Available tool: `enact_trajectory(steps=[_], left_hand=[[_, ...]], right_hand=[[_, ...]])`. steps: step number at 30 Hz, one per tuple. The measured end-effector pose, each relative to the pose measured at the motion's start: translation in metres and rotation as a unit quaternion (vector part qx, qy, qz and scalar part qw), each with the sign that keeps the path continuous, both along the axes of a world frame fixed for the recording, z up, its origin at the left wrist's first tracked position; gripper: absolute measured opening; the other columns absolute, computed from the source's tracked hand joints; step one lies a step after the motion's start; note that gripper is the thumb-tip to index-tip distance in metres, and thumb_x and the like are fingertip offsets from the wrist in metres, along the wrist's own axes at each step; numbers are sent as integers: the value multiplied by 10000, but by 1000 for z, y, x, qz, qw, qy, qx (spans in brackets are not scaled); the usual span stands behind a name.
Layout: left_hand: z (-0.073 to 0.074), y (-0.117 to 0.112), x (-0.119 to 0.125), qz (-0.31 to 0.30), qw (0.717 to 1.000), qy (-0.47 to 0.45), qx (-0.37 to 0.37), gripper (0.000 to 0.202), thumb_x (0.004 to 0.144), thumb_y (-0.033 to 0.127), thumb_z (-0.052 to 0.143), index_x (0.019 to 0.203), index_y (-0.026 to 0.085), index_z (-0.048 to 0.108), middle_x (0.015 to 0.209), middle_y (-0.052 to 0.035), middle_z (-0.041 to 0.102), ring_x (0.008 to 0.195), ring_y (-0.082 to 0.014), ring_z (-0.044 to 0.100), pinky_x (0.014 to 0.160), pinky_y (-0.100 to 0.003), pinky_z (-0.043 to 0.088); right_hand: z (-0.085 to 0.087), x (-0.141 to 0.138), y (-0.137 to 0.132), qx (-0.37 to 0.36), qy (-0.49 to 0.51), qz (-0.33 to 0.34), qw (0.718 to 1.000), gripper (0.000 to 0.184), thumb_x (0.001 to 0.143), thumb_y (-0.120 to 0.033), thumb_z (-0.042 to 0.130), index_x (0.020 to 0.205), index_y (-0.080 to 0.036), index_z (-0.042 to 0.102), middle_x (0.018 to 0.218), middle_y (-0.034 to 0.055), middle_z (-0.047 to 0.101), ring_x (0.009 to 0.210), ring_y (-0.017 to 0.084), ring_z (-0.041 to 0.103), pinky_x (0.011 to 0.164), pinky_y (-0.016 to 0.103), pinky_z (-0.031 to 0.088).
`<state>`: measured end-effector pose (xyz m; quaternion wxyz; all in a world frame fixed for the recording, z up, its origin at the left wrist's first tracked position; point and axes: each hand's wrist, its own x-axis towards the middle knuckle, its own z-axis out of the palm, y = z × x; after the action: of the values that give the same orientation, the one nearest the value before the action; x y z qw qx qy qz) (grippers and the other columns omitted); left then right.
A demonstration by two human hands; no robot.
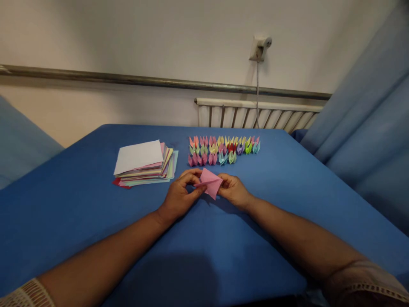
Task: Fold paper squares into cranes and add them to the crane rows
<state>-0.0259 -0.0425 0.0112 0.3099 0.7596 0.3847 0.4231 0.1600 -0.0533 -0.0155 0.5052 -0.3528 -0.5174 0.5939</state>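
Pink paper (211, 183), folded into a pointed shape, was up between both my hands, over the middle of the table! My left hand (182, 192) had it pinched at one side, thumb in front, and my right hand (236, 190) gripped the opposite corner, fingertips partly hidden. Whether my knuckles touched the blue cover (287, 183), I couldn't tell.

And just beyond, what a crowd: folded paper figures (223, 148) in three rows, pink, yellow, green, purple, red and pale blue, the front row the shortest, hemming in the far side! Off to my left sat the paper stack (139, 157), a white sheet on top, coloured edges fanning out, a red corner poking from the bottom, close to my left fingers.

Behind the table, a metal rail (134, 78) crossed the wall (159, 38) above a pale radiator (230, 102), and a cord (257, 85) dropped past both from the wall socket (255, 47). Blue curtain (367, 98) closed off the right!
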Motion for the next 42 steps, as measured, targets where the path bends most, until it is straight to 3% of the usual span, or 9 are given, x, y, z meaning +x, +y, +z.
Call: enact_trajectory(steps=[5, 9, 11, 16, 19, 25, 28, 32, 42], left_hand=[[6, -5, -1, 2, 998, 22, 51, 154, 808, 328, 646, 753, 197, 587, 1141, -84, 612, 1086, -226, 567, 971, -385, 419], [7, -6, 0, 7, 999, 14, 35, 165, 817, 327, 639, 741, 193, 579, 1143, -83, 612, 1069, -217, 576, 956, -365, 425], [7, -6, 1, 7, 1000, 12, 19, 180, 815, 340, 638, 733, 191, 579, 1140, -83, 617, 1064, -217, 576, 954, -361, 425], [0, -4, 4, -12, 996, -49, -77, 230, 763, 381, 684, 736, 180, 576, 926, -49, 659, 870, -185, 612, 828, -307, 477], [-5, -3, 5, 7, 985, -101, -136, 252, 742, 385, 709, 799, 178, 578, 748, 8, 617, 701, -137, 586, 694, -258, 475], [-2, -4, 7, -7, 966, -144, -215, 400, 703, 377, 744, 989, 178, 548, 737, 6, 659, 665, -146, 620, 638, -255, 473], [-3, -2, 6, 4, 969, -128, -210, 405, 713, 382, 731, 1016, 172, 562, 689, 16, 645, 615, -138, 599, 593, -244, 444], [-6, 5, 3, 37, 977, -106, -181, 371, 735, 363, 703, 1024, 172, 570, 742, -1, 667, 674, -152, 620, 634, -262, 462], [-10, 11, -1, 51, 992, -51, -100, 335, 801, 298, 614, 1107, 166, 577, 1034, -80, 664, 798, -176, 647, 726, -318, 524]], right_hand=[[3, 4, -4, 1, -1, 40, 999, 355, 591, -317, 823, 848, -183, 616, 763, -22, 639, 689, 113, 599, 703, 268, 490], [7, 3, -10, 12, 51, 87, 995, 596, 560, -290, 849, 1093, -224, 589, 1014, 33, 667, 923, 168, 630, 837, 327, 503], [6, 1, -10, 18, 49, 72, 996, 612, 576, -326, 842, 1126, -237, 591, 1072, 42, 665, 975, 183, 622, 881, 366, 498], [-1, -1, -5, 18, -13, -19, 1000, 346, 690, -448, 749, 912, -189, 693, 863, 27, 701, 797, 161, 631, 841, 378, 499], [-4, 0, -2, 17, -31, -33, 999, 341, 684, -471, 741, 848, -173, 707, 800, 24, 702, 727, 152, 619, 780, 350, 499], [0, 3, -2, 5, -39, -57, 998, 316, 659, -450, 757, 748, -165, 655, 641, -25, 619, 573, 97, 538, 579, 242, 437], [0, 6, 1, -12, -59, -58, 996, 326, 676, -460, 740, 681, -162, 609, 537, -45, 565, 463, 71, 476, 468, 208, 365], [-3, 7, 3, -48, -104, 2, 993, 292, 733, -441, 685, 719, -165, 589, 491, -37, 593, 378, 68, 485, 385, 180, 306], [-1, 3, -1, -112, -80, -17, 990, 126, 840, -255, 572, 765, -155, 555, 570, -14, 651, 454, 91, 621, 387, 150, 385]])
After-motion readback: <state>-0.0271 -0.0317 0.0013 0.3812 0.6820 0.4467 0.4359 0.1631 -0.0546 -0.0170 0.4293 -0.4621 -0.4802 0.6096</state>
